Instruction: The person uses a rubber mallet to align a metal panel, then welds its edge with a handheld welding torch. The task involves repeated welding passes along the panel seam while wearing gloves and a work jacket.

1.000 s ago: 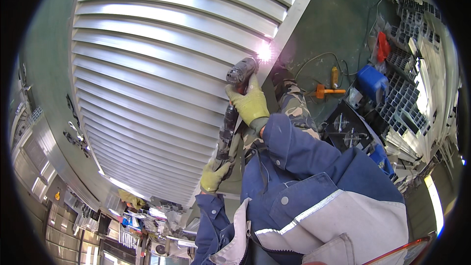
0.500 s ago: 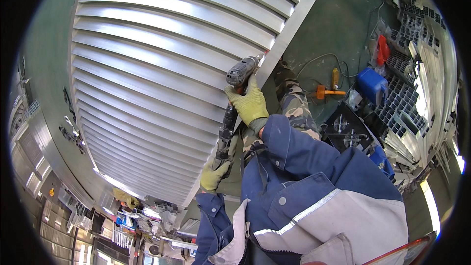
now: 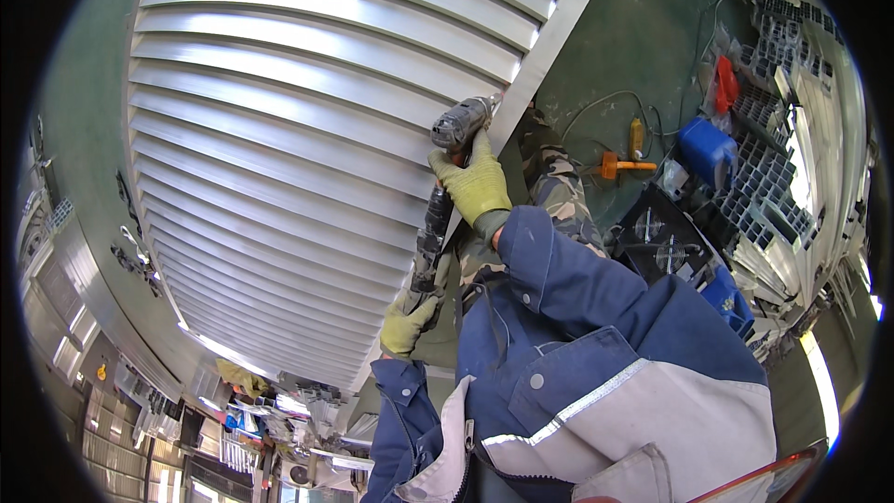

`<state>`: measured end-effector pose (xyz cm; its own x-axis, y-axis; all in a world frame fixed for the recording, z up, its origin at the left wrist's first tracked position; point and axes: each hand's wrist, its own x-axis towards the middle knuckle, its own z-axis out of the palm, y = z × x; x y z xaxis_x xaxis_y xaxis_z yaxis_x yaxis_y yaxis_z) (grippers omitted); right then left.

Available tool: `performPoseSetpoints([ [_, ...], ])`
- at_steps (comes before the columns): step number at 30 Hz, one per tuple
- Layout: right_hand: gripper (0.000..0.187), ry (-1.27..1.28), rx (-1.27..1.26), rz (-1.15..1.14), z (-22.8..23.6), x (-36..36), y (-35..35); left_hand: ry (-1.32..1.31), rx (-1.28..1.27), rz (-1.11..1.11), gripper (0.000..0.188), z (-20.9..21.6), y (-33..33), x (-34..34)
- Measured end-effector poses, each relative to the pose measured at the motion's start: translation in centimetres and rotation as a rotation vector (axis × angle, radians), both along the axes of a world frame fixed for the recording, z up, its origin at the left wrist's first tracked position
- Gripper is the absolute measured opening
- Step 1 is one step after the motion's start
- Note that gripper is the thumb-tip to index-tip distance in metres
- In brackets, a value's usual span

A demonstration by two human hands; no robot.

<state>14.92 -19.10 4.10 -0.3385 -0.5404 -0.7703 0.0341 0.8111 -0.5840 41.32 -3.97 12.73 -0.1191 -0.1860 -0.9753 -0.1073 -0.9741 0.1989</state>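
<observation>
My right hand (image 3: pixel 478 184), in a yellow-green glove, is closed round the grip of a dark, worn power drill (image 3: pixel 458 123). The drill's nose meets or nearly meets the flat metal side rail of a large silver louvred panel (image 3: pixel 279 93). Lower down, my left hand (image 3: pixel 405 324), in a like glove, is closed round the lower end of a long, dark, scuffed power tool (image 3: pixel 433 228). This tool lies along the panel's near edge, its upper end just below the drill. Whether the two tools touch, I cannot tell.
Camouflage-clad legs (image 3: pixel 549 172) stand by the rail. On the green floor to the right are an orange tool (image 3: pixel 615 166), a yellow bottle (image 3: pixel 636 138), a cable, a blue jerrycan (image 3: pixel 708 151) and a black box (image 3: pixel 656 233). Stacked metal profiles (image 3: pixel 778 168) lie beyond.
The panel sits slightly further left in view. The drill's nose is slightly nearer the rail's edge, and my left hand has risen a little. Both hands keep their grip.
</observation>
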Motion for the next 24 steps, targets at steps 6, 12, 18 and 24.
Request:
performPoseSetpoints([
  [6, 0.063, -0.059, -0.031, -0.047, 2.9, -0.4, -1.4, -0.020, -0.042, -0.015, 0.032, 0.2, -0.2, -0.3],
  [12, 0.059, -0.079, -0.054, -0.080, 2.6, -0.2, -1.3, 0.000, -0.011, -0.007, 0.033, 0.3, -0.4, -0.3],
  [18, 0.062, -0.084, -0.037, -0.083, 2.4, -0.1, -1.3, -0.014, -0.016, 0.005, 0.032, 0.5, -0.4, -0.8],
  [24, 0.063, -0.049, -0.023, -0.055, 3.2, -0.3, -1.6, 0.011, -0.017, -0.019, 0.032, 0.4, -0.3, 0.2],
])
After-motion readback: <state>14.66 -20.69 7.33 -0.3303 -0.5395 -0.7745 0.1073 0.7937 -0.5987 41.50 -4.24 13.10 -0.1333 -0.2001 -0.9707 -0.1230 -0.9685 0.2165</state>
